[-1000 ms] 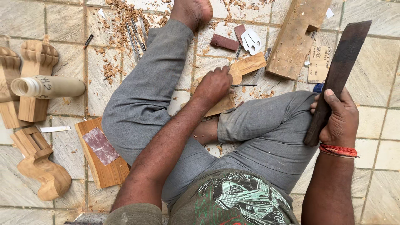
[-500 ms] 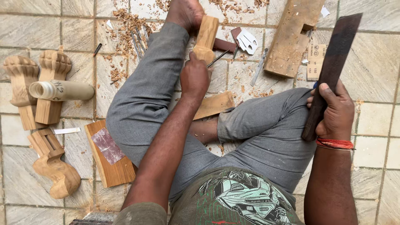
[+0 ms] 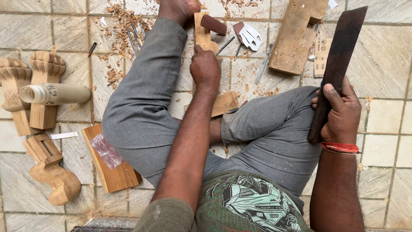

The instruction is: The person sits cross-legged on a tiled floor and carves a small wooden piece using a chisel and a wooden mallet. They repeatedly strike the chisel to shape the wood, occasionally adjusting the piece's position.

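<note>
I sit on a tiled floor in grey trousers, legs bent. My left hand (image 3: 205, 68) reaches forward and grips the near end of a light carved wooden piece (image 3: 201, 26) that rests beside my bare foot (image 3: 178, 9). A small dark brown block (image 3: 213, 24) lies against that piece. My right hand (image 3: 342, 112), with a red thread on its wrist, is closed around the lower end of a long dark flat wooden bat (image 3: 340, 53), held upright over my right knee. A flat tan wood offcut (image 3: 225, 102) lies between my legs.
Carved wooden legs (image 3: 32, 86) and a curved one (image 3: 53, 178) lie at the left with a paper roll (image 3: 56, 93). A board with sandpaper (image 3: 109, 160) sits by my thigh. A mortised wood block (image 3: 297, 34), chisels (image 3: 262, 68), a sandpaper sheet (image 3: 321, 53) and shavings (image 3: 122, 21) lie ahead.
My left hand left the flat offcut by my knee, took up the light carved piece and carried it forward to my foot. My right hand kept hold of the dark bat.
</note>
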